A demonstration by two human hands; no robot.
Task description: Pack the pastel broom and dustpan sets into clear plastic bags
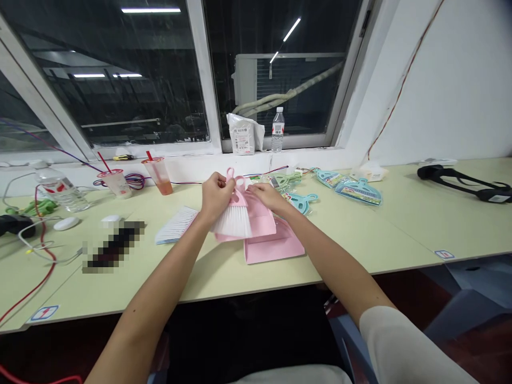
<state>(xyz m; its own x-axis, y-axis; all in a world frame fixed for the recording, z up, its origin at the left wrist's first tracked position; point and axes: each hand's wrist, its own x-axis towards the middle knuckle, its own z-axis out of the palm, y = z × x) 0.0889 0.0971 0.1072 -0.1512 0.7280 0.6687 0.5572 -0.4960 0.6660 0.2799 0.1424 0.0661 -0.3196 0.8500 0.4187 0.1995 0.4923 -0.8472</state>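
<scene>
My left hand (pixel 216 195) is closed on the handle of a small pink hand brush (pixel 234 220), its white bristles pointing down toward me. My right hand (pixel 269 195) grips the back of a pink dustpan (pixel 262 217), which is lifted and tilted just behind and beside the brush. Under it, a second pink dustpan (pixel 276 250) lies on the table. Left of my left hand, white brush bristles (pixel 176 224) with a bluish edge rest on the table. Beyond my right hand are blue dustpan sets (pixel 358 191) in clear wrapping and a green set (pixel 286 180).
Two cups with red straws (pixel 116 184) and a water bottle (pixel 62 189) stand at the back left, among cables. On the sill are a white package (pixel 243 134) and another bottle (pixel 277 130). A black strapped device (pixel 466 181) lies far right. The table's front edge (pixel 256 292) is near me.
</scene>
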